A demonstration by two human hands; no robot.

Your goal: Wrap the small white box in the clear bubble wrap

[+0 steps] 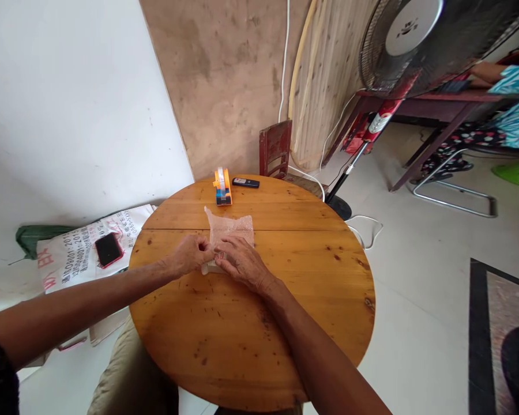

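A sheet of clear bubble wrap lies on the round wooden table, its far part spread out and one far corner sticking up. At its near left edge my left hand is closed in a pinch on the wrap. My right hand rests over the near part with its fingers stretched out, pressing down on the wrap. Between the hands a small pale item with red marks shows in part. My right fingers cover the rest of it, so its kind is hidden.
An orange and blue tape dispenser and a black remote-like device lie at the table's far edge. A phone rests on a printed sack at left. Behind stand a small chair and a fan; a person sits at far right.
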